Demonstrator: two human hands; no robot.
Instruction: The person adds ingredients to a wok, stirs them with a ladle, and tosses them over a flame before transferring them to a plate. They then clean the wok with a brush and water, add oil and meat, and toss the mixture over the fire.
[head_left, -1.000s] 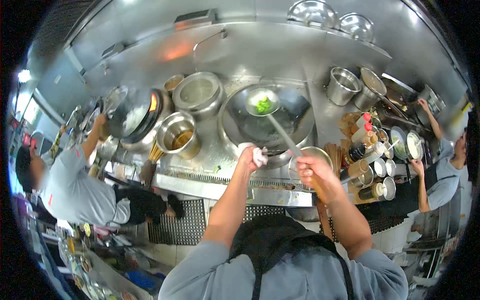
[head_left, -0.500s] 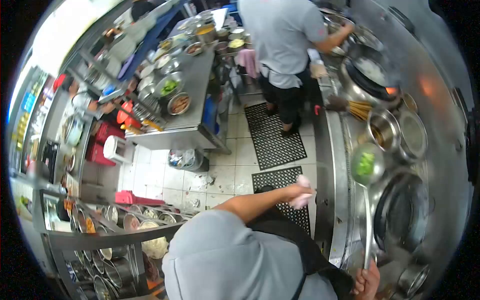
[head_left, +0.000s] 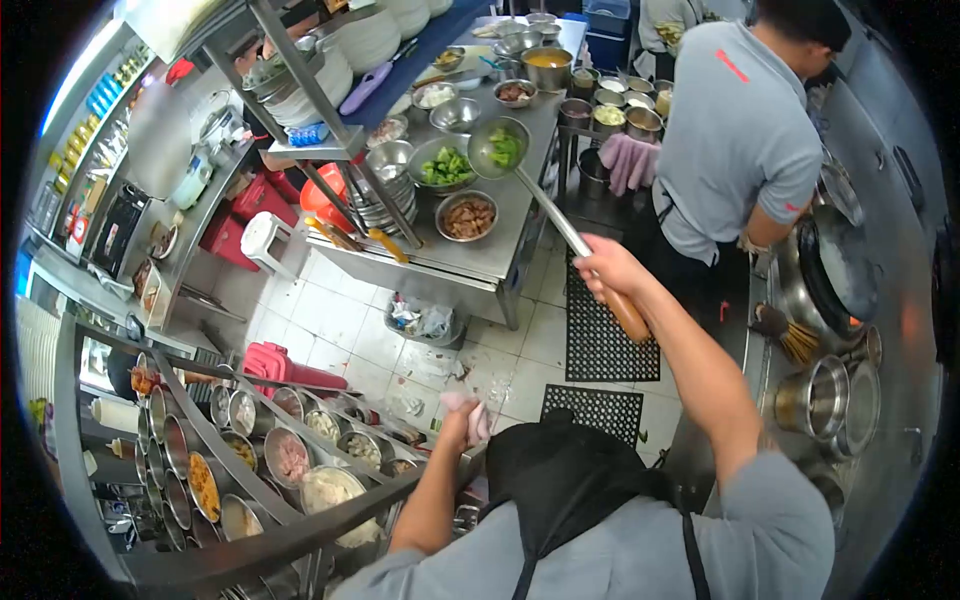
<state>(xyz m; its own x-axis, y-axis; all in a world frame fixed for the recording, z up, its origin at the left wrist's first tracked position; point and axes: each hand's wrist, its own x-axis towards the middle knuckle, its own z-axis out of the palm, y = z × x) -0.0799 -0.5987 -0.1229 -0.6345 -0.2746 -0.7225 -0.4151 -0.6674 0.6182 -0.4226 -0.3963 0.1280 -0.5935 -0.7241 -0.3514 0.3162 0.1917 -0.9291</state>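
My right hand [head_left: 612, 268] is wrapped around the long handle of a ladle [head_left: 560, 222], its wooden end sticking out below my fist. The ladle's wide bowl, holding chopped green vegetables [head_left: 504, 150], is over the steel counter and overlaps a metal bowl of greens [head_left: 443, 166]. Just below is a bowl of brown meat pieces [head_left: 467, 216]. Lower down, my left hand [head_left: 456, 424] is closed on a pale pink cloth [head_left: 478, 422], near the rack of ingredient pots.
A co-worker in grey [head_left: 740, 140] stands at the stove beside a large wok [head_left: 840, 265]. Ingredient pots [head_left: 290, 455] fill the rack at lower left. A waste bin [head_left: 425, 322] stands under the steel counter [head_left: 520, 200]. Black mats [head_left: 612, 330] cover part of the tiled floor.
The view has turned from the stove toward the counter. My right hand has carried the ladle of greens from over the stove to the counter; my left hand still holds the cloth.
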